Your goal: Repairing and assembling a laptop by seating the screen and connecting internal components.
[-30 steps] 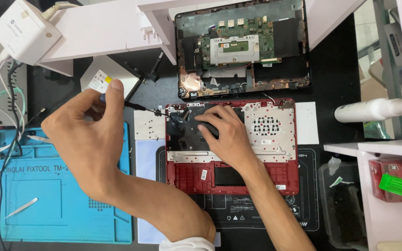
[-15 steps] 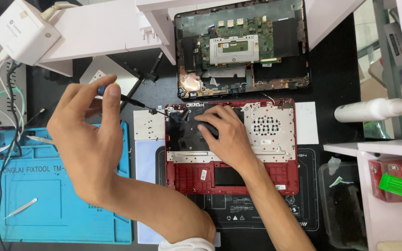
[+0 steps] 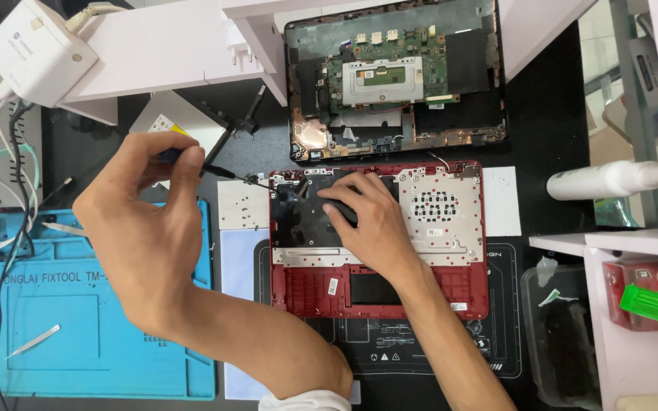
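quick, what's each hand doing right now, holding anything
Left hand: closed on a thin screwdriver, tip at the red laptop shell's top left corner.
Right hand: holding nothing, fingers spread flat on the shell.

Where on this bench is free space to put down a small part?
Free: the blue mat below the left hand, apart from the tweezers; the black strip between the red case and white bottle. Crowded: cables at left.
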